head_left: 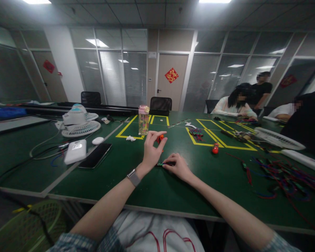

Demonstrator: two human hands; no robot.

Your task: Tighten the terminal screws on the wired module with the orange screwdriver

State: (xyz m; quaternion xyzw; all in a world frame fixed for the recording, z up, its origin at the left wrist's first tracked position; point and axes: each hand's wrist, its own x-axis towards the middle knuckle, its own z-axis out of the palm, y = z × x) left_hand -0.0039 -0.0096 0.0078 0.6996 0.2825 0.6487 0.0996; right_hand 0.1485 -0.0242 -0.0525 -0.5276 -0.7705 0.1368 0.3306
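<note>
My left hand (153, 148), with a watch on its wrist, is raised over the table, its fingers closed round the orange-and-black handle of a screwdriver (160, 138). The thin shaft points down, toward a small green circuit board (160, 164) on the tabletop. Whether the tip touches the board I cannot tell. Low on the table, my right hand (177, 166) pinches the right side of that board between thumb and fingers. Those fingers partly cover the board and a dark part beside it.
A water bottle (143, 120) stands beyond my left hand. Leftward lie a phone (96, 155), a white box (75, 151) and a white fan (80, 122). To the right are a red bulb-shaped object (215, 148) and tangled wires (286, 175). Several people are at the far right.
</note>
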